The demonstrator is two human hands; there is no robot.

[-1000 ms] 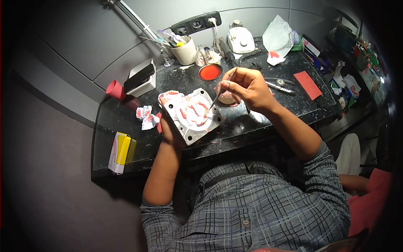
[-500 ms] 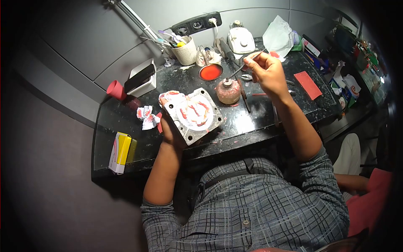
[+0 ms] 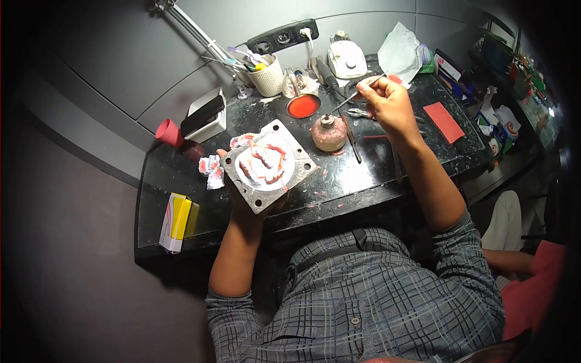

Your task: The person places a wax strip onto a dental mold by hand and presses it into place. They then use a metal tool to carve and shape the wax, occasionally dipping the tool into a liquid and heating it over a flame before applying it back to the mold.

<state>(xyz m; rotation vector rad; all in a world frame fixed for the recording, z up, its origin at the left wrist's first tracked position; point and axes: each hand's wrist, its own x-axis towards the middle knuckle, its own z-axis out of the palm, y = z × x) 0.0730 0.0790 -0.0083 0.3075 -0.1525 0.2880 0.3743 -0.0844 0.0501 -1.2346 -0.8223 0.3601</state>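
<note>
A square grey metal flask (image 3: 293, 142) with white plaster and a red wax arch inside rests on my left hand (image 3: 243, 202), whose fingers are mostly hidden beneath it. Behind its upper left edge shows a pink and white dental cast (image 3: 242, 140). Between thumb and fingers my right hand (image 3: 390, 106) pinches a thin metal tool (image 3: 347, 100). The tool's lower end is at the top of a round glass burner (image 3: 330, 134) covered in pinkish wax. Left of the burner lies a dish of red wax (image 3: 303, 106).
Around these are a red wax sheet (image 3: 443, 121), a dark instrument (image 3: 351, 142), a brush cup (image 3: 266, 75), a white tray (image 3: 206, 115), a red cup (image 3: 169, 132), a yellow-white box (image 3: 175, 222) and small casts (image 3: 212, 171). A co-worker's sleeve (image 3: 538, 284) shows at right.
The flask in my left hand has shifted slightly left and turned flatter toward the camera, covering more of the cast behind it. My right hand has moved slightly to the right and down with the tool.
</note>
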